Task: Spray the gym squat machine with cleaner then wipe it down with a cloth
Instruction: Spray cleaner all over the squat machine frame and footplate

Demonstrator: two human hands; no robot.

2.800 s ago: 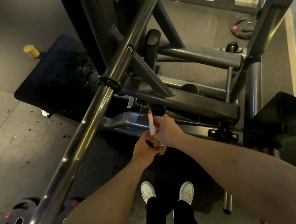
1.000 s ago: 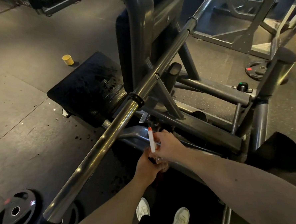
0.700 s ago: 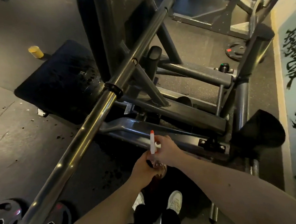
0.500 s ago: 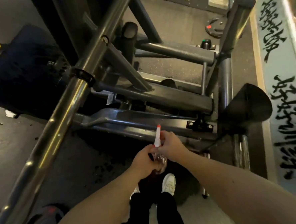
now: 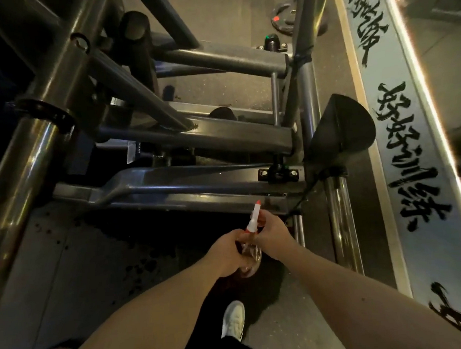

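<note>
Spray bottle (image 5: 254, 219) shifted toward squat machine (image 5: 197, 181) R end, L hand (image 5: 226, 252) wrapped round body, R hand (image 5: 274, 239) fingers (image 5: 264, 224) pinching neck

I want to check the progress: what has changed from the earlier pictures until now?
The view swung to the right: the yellow cup and black mat left the picture, and the wall with black writing came in. Only one white shoe shows now. Unchanged: the left hand and right hand grip the spray bottle, nozzle up, before the machine; nothing let go.
</note>
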